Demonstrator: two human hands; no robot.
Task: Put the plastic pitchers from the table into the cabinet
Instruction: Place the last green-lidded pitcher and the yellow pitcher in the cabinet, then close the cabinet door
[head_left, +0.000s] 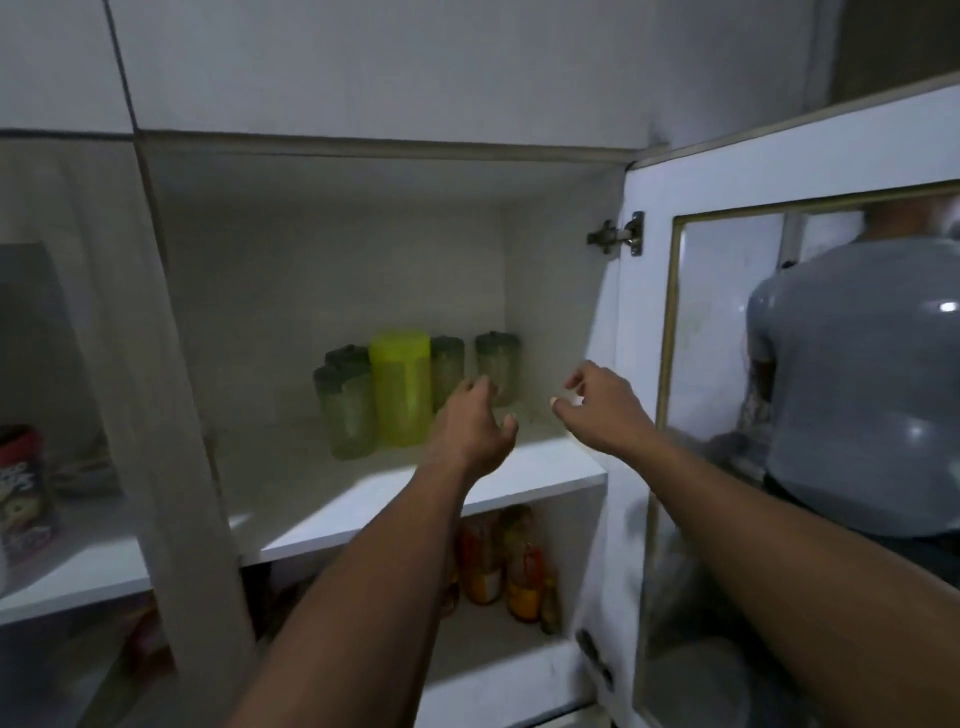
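Observation:
Several plastic pitchers stand at the back of the white cabinet shelf (540, 488). A bright yellow-green pitcher (401, 387) is in the middle, with dark-lidded green pitchers to its left (347, 415) and right (497, 371). My left hand (475, 426) reaches over the shelf just right of the yellow pitcher, fingers apart, holding nothing. My right hand (597, 405) hovers near the shelf's right end, fingers loosely curled and empty. Neither hand touches a pitcher.
The cabinet door (639, 364) stands open at the right, its glass pane showing a person in a grey shirt (852, 395). Bottles (524, 577) sit on the lower shelf. A red printed tin (23, 493) stands in the left compartment.

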